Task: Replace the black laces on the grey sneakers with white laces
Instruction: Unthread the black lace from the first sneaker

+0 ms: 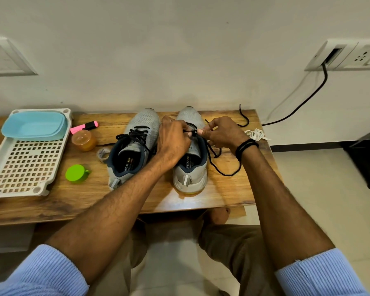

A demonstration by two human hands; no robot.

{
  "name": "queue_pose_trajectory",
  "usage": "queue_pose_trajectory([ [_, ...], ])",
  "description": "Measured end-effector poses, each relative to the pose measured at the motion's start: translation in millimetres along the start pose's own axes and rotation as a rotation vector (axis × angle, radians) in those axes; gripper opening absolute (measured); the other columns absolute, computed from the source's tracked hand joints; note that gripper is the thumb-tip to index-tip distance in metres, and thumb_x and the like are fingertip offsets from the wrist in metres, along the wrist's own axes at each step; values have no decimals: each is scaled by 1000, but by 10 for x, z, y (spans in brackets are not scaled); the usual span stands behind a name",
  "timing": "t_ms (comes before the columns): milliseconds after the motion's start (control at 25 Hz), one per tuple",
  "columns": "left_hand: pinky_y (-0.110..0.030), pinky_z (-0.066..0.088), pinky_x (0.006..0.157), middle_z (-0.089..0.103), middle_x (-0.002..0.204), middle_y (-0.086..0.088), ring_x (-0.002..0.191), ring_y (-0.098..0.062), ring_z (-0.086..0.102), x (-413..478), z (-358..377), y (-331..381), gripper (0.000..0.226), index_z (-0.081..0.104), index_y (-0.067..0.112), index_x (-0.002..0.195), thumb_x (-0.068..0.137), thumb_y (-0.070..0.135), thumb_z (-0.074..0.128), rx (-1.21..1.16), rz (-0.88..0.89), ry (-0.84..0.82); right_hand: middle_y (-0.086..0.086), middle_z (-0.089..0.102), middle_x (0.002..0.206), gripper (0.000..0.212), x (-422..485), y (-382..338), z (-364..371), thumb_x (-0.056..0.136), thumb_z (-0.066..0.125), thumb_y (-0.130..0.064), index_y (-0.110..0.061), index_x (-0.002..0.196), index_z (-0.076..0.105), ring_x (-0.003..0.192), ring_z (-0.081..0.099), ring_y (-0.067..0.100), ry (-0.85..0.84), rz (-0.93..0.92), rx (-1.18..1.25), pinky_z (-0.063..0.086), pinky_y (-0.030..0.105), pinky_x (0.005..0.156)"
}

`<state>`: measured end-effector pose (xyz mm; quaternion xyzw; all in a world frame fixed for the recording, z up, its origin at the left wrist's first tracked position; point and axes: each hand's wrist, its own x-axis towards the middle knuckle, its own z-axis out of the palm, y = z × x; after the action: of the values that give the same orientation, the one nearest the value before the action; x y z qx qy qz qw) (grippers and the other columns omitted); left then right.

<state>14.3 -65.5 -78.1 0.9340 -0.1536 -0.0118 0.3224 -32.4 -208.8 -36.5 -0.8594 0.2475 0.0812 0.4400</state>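
Two grey sneakers stand side by side near the middle of the wooden table [222, 195], toes toward its far edge, and only one of them is under way. The left sneaker [144, 122] is laced in black to the top, and its tied black lace [137, 134] looks untouched. The right sneaker [191, 165] is partly unthreaded. Its loose black lace [220, 170] trails off the shoe across the table toward the right edge, with one end curling up by the far right corner.

Both hands work low on that shoe's eyelets. The left hand [173, 142] reaches in from the left sneaker's side, its fingertips [190, 135] closed together on the loose black lace. The right hand [222, 133] meets it from the other side, thumb and fingertips [200, 131] pinched on the same lace. The white laces [254, 135] lie bundled at the right edge, just beyond the right wrist, not yet in use.

I judge the job to be early. The last crossings have to come out of the right sneaker, the left one has to be stripped entirely, and both need threading in white.

The hands cover the eyelet rows, so how many crossings remain cannot be counted. Whether the white bundle is one lace or two is too small to tell. Toward the left edge sit a white tray [41, 190] holding a blue tub [33, 124], a pink highlighter [84, 126], an orange jar [83, 139], a tape roll [103, 154] and a green cap [76, 173], all apart from the work.
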Motion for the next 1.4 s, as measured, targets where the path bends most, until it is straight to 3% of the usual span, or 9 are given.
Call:
queue_pose_trajectory([
  [200,-18,44,81,56,121,-11,101,-21,64,27,-39,-20,16,76,20,103,88,16,74,-43,-21,16,3,65,80,21,46,6,48,92,67,-25,-14,75,66,78,58,16,10,-13,-14,54,37,78],
  [360,-20,43,81,54,121,-10,100,-20,62,21,-21,-21,17,75,20,106,89,19,73,-22,-14,15,5,56,68,29,30,22,21,93,65,-35,-10,78,63,59,49,16,-73,104,87,42,28,53],
  [640,-24,48,82,58,118,-7,97,-16,61,74,25,-70,15,76,22,102,87,20,74,-45,-10,14,3,55,58,33,-122,-80,-167,89,72,-35,-10,72,60,39,41,8,-188,151,215,33,19,39],
  [760,-27,53,86,67,111,-4,97,-15,66,114,20,-92,13,77,26,97,86,21,75,-81,2,-3,10,70,75,19,-250,-127,-266,85,74,-22,-4,88,69,56,62,10,-483,43,317,50,19,49],
  [880,-22,51,83,75,104,-3,96,-13,68,132,8,-93,10,79,19,95,85,18,77,-131,-10,11,14,74,84,17,-295,-93,-239,84,75,-17,-3,92,72,65,69,14,-720,45,30,56,22,57],
  [1080,-30,57,89,71,109,-2,97,-12,67,141,38,-117,10,78,25,95,85,23,77,-132,-24,-9,8,74,77,21,-224,-37,-304,83,76,-22,-4,93,72,61,67,11,-617,135,17,56,20,56],
  [1200,-32,56,90,70,111,-2,100,-12,66,145,39,-110,12,77,26,96,85,23,77,-130,-40,-25,6,68,74,28,-187,-21,-269,85,74,-32,-5,89,69,56,61,11,-329,127,133,55,22,54],
  [1280,-32,55,90,68,113,-4,102,-15,65,143,42,-95,14,77,26,98,85,23,77,-115,-38,-29,5,66,81,37,-156,-23,-174,80,76,-45,-11,86,64,68,62,13,-180,112,138,58,28,64],
  [1400,-30,55,88,65,115,-6,104,-18,64,124,29,-72,15,76,24,100,86,22,76,-74,-19,-42,5,66,84,35,-125,-54,-26,76,81,-43,-14,79,62,79,63,18,-176,56,42,58,41,80],
])
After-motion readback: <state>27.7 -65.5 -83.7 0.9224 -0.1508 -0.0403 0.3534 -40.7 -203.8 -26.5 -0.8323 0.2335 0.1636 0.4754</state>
